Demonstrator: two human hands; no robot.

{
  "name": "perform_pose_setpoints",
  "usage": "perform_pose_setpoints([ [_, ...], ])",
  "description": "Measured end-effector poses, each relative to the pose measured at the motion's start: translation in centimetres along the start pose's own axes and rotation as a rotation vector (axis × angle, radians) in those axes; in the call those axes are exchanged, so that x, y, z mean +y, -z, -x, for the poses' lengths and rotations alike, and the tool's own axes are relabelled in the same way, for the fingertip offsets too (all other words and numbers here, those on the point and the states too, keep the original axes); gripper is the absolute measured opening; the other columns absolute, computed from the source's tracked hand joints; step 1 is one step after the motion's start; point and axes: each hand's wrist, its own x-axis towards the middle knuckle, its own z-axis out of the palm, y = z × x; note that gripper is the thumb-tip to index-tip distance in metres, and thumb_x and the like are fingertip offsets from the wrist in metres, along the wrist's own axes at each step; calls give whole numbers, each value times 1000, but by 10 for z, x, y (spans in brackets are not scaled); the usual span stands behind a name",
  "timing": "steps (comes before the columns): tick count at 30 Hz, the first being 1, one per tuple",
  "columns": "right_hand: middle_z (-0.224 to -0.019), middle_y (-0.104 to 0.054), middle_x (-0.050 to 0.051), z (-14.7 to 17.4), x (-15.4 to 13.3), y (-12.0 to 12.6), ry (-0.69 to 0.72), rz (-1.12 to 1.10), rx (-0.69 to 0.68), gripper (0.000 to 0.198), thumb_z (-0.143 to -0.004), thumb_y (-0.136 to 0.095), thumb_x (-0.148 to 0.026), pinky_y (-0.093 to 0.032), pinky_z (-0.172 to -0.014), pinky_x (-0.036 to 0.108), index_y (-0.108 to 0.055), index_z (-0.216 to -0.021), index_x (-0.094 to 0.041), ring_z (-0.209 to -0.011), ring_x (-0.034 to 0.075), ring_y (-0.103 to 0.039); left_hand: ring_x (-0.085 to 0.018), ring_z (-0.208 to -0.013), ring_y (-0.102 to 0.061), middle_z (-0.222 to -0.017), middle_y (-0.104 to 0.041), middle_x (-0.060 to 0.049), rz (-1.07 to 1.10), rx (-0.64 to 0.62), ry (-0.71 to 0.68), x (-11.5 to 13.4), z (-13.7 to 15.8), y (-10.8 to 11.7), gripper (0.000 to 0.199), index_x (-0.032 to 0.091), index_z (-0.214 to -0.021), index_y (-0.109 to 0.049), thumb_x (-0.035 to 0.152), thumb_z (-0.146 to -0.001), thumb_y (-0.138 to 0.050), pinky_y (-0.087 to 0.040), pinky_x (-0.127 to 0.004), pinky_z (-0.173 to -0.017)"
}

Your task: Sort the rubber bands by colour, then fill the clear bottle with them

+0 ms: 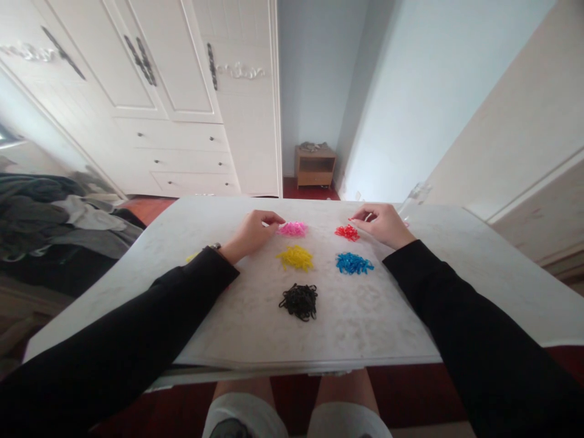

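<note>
My left hand is pinched at the left edge of a pile of pink rubber bands; what lies between its fingertips is too small to make out. At the right, my right hand is closed over the upper right side of a small pile of red rubber bands, with a red rubber band at its fingertips. Nearer to me lie yellow rubber bands and blue rubber bands. Closest is a heap of black rubber bands, with loops that show clearly.
The piles lie on a white table with its front edge by my knees. A clear plastic item stands behind my right hand. Something yellow shows partly behind my left sleeve. Clothes are heaped at left; a wooden nightstand stands beyond.
</note>
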Motion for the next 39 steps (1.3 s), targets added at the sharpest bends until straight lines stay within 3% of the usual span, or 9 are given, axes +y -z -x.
perform_pose_setpoints([
  [15, -73, -75, 5, 1, 2, -1, 18, -9, -99, 13, -74, -71, -28, -51, -61, 29, -78, -75, -17, -66, 18, -66, -20, -87, -74, -93, -81, -7, -13, -12, 18, -4, 0, -1, 18, 17, -91, -77, 21, -79, -63, -58, -32, -79],
  [30, -79, -75, 7, 0, 3, -2, 55, 27, -48, 16, -80, -66, -28, -51, -66, 30, -77, -77, -17, -73, 19, -66, -19, -86, -72, -93, -79, -8, -30, -11, 13, 0, 1, -2, 17, 17, -90, -75, 20, -77, -64, -56, -30, -74],
  [33, -80, -75, 7, 0, 5, -3, 62, 41, -40, 17, -81, -65, -29, -52, -66, 29, -76, -77, -16, -74, 19, -67, -17, -81, -70, -90, -79, -8, -7, -37, -10, 5, -3, 15, 16, 15, -87, -75, 21, -77, -65, -55, -28, -73],
  [36, -81, -75, 7, -1, 6, -5, 82, 51, -20, 18, -81, -64, -29, -53, -66, 30, -76, -76, -17, -73, 19, -67, -16, -74, -66, -82, -77, -7, 14, -90, -19, 10, -7, 49, 19, 14, -86, -76, 30, -77, -71, -52, -27, -69],
  [39, -80, -75, 7, -2, 8, -6, 96, 55, -9, 17, -80, -65, -29, -53, -64, 30, -76, -75, -17, -71, 19, -67, -14, -66, -62, -72, -73, -4, -91, -277, 63, 7, -7, 85, 24, 15, -85, -78, 37, -77, -72, -46, -26, -63],
])
